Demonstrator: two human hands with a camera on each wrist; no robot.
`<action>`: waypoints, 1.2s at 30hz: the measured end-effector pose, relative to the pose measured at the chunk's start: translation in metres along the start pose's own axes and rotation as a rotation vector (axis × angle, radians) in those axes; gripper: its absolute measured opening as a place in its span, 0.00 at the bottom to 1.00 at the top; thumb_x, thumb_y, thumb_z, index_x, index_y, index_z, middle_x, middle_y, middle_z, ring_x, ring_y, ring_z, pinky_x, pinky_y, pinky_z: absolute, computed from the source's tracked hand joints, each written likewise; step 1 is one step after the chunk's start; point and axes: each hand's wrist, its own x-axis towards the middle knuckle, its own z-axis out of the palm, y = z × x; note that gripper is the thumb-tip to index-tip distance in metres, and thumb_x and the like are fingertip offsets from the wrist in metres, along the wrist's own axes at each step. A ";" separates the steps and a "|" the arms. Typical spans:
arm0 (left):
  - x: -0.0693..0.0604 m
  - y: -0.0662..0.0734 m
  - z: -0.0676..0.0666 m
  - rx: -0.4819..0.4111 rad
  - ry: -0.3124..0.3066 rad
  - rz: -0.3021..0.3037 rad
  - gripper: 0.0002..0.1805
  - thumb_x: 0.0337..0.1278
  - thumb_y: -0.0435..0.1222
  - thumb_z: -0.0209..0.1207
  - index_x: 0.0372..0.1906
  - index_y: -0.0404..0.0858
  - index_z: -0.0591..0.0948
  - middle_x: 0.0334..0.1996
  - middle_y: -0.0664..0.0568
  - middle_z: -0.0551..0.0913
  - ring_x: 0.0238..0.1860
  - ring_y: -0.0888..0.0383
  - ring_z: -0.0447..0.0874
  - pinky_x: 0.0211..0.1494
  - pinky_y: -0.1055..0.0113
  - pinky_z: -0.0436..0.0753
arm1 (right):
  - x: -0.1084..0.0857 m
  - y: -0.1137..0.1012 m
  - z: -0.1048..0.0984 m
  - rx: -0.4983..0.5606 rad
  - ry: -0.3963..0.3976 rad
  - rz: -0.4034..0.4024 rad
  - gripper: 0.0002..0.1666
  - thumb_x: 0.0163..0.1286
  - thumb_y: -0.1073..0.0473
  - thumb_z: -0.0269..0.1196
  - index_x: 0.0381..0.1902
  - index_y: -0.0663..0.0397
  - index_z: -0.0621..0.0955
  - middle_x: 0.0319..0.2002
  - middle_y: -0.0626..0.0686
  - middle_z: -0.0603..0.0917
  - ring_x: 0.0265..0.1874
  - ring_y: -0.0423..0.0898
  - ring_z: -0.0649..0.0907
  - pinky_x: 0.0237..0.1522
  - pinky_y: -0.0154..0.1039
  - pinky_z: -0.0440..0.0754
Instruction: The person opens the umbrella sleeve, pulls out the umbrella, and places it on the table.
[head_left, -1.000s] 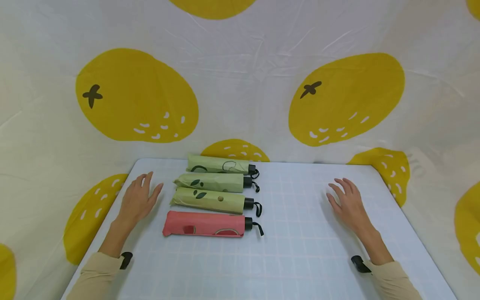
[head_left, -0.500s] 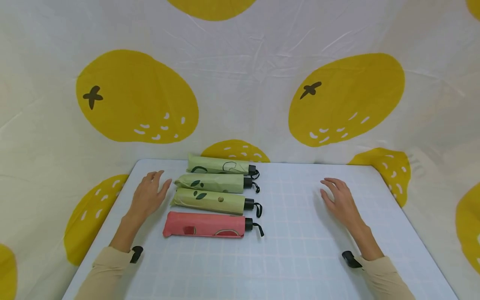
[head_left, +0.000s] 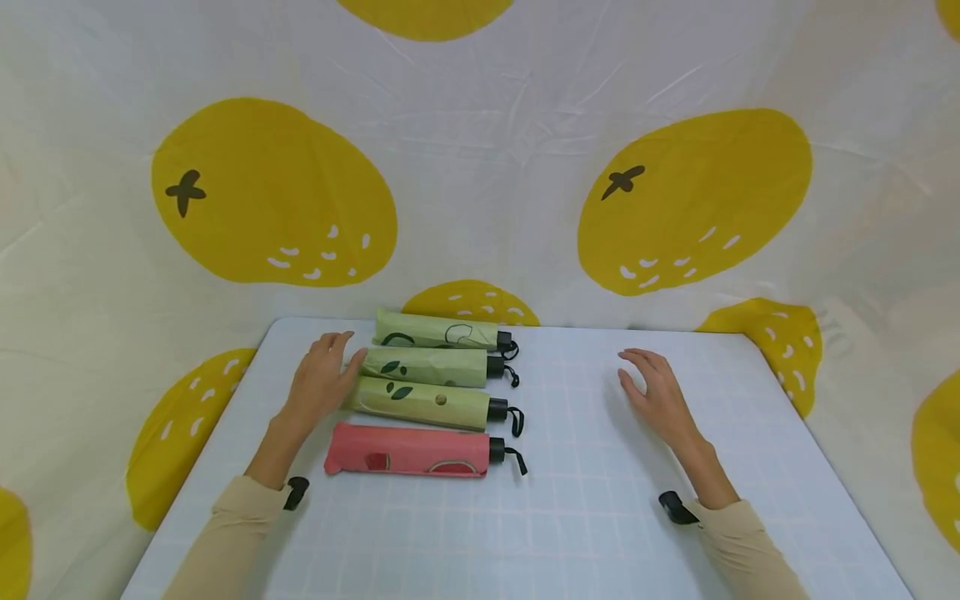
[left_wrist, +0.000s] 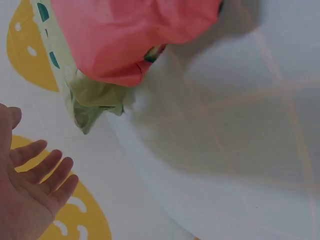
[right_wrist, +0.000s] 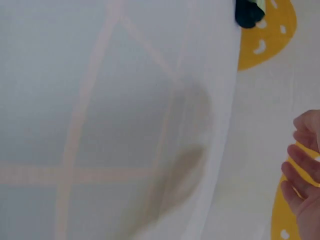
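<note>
Several folded umbrellas lie in a stack of rows, their black handles pointing right. Nearest is a pink umbrella (head_left: 412,450); behind it come a yellow-green umbrella (head_left: 420,403), a green umbrella (head_left: 427,367) and a pale green umbrella (head_left: 438,330) at the back edge. My left hand (head_left: 318,379) is at the left ends of the middle two, partly covering them; whether it touches cannot be told. Its fingers are spread and relaxed in the left wrist view. Over the table's right half hovers my right hand (head_left: 660,396), fingers loosely bent, holding nothing.
A white table (head_left: 570,517) with a faint grid carries everything. Behind and beside it hangs a pale cloth (head_left: 480,167) with large yellow fruit prints, close against the back edge. Black straps (head_left: 677,507) sit at both wrists.
My left hand has moved right, up to the umbrellas' left ends. The right hand has moved left, toward the middle. All the umbrellas lie where they were.
</note>
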 end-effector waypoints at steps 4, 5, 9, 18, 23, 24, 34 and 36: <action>0.007 0.007 0.005 0.005 -0.023 0.009 0.29 0.78 0.44 0.53 0.66 0.23 0.72 0.59 0.26 0.74 0.60 0.30 0.73 0.62 0.35 0.72 | 0.004 -0.006 0.009 0.014 -0.007 -0.006 0.18 0.68 0.70 0.67 0.56 0.68 0.82 0.55 0.65 0.82 0.59 0.63 0.76 0.62 0.63 0.72; 0.009 0.008 0.006 0.002 -0.026 0.014 0.29 0.78 0.44 0.53 0.67 0.23 0.72 0.59 0.26 0.74 0.60 0.30 0.73 0.62 0.35 0.73 | 0.005 -0.007 0.011 0.019 -0.008 -0.007 0.18 0.68 0.70 0.67 0.56 0.68 0.82 0.56 0.65 0.81 0.59 0.62 0.76 0.62 0.63 0.72; 0.016 0.016 0.010 -0.019 -0.045 0.027 0.30 0.79 0.45 0.52 0.67 0.23 0.72 0.60 0.26 0.74 0.60 0.30 0.73 0.62 0.36 0.73 | 0.009 -0.012 0.017 0.045 -0.010 -0.009 0.19 0.68 0.69 0.67 0.56 0.68 0.82 0.56 0.64 0.81 0.59 0.62 0.76 0.62 0.63 0.72; 0.032 0.030 0.018 -0.040 -0.049 0.085 0.28 0.78 0.43 0.54 0.67 0.22 0.72 0.59 0.26 0.74 0.59 0.31 0.74 0.61 0.37 0.75 | 0.023 -0.023 0.034 0.073 -0.025 0.003 0.18 0.70 0.68 0.66 0.57 0.67 0.82 0.57 0.63 0.81 0.61 0.61 0.75 0.65 0.60 0.71; 0.037 0.036 0.022 -0.051 -0.065 0.091 0.28 0.78 0.42 0.55 0.67 0.23 0.72 0.58 0.27 0.75 0.58 0.32 0.75 0.60 0.39 0.77 | 0.030 -0.032 0.043 0.089 -0.054 0.021 0.19 0.72 0.67 0.65 0.59 0.66 0.81 0.58 0.63 0.81 0.61 0.61 0.75 0.65 0.61 0.72; 0.038 0.037 0.023 -0.054 -0.071 0.087 0.28 0.78 0.42 0.55 0.67 0.23 0.72 0.58 0.27 0.75 0.58 0.32 0.75 0.60 0.39 0.77 | 0.031 -0.034 0.045 0.102 -0.060 0.026 0.19 0.72 0.66 0.65 0.59 0.65 0.81 0.58 0.63 0.81 0.61 0.61 0.75 0.65 0.61 0.71; 0.047 0.050 0.040 -0.091 -0.153 0.108 0.28 0.79 0.42 0.54 0.71 0.26 0.70 0.62 0.28 0.73 0.60 0.33 0.74 0.61 0.40 0.76 | 0.041 -0.045 0.064 0.196 -0.087 0.061 0.20 0.74 0.64 0.64 0.61 0.64 0.80 0.59 0.62 0.81 0.61 0.60 0.77 0.65 0.62 0.70; 0.049 0.053 0.042 -0.088 -0.161 0.117 0.28 0.79 0.41 0.54 0.71 0.26 0.70 0.62 0.28 0.72 0.60 0.33 0.74 0.61 0.40 0.76 | 0.043 -0.049 0.068 0.207 -0.099 0.067 0.20 0.74 0.64 0.64 0.61 0.64 0.80 0.59 0.62 0.80 0.61 0.60 0.77 0.66 0.61 0.71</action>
